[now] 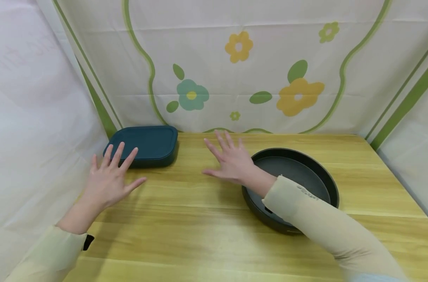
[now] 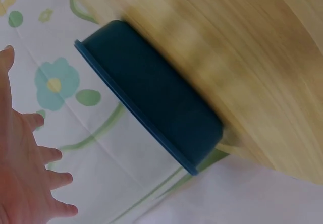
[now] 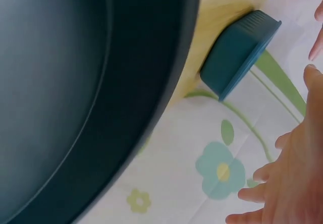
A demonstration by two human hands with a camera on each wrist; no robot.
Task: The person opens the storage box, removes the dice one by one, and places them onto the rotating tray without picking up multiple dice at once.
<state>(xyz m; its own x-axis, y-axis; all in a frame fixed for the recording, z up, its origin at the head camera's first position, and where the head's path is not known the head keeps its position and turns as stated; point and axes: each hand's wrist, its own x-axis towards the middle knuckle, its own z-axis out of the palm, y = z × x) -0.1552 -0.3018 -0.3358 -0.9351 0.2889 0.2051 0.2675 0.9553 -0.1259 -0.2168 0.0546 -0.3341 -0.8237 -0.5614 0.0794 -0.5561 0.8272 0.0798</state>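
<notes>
Head view gives me the whole layout: a dark blue flat-topped box (image 1: 147, 143) at ten o'clock on the wooden surface (image 1: 186, 231), and a round black pan (image 1: 302, 170) toward two o'clock. My left hand (image 1: 106, 184) is at nine o'clock, fingers spread wide, their tips overlapping the box's near edge from up here. The left wrist view corrects that: a gap shows between hand and box, along with the box's deep side wall and overhanging rim (both barely visible from above). My right hand (image 1: 235, 162) is at twelve o'clock, fingers also fanned wide, while the cream sleeve (image 1: 319, 217) hides part of the pan. Down the right wrist camera, the pan's wall and floor loom large at nine o'clock, with the box at one o'clock. Behind, at twelve o'clock in my head view, hangs a flowered white cloth (image 1: 242, 78).
</notes>
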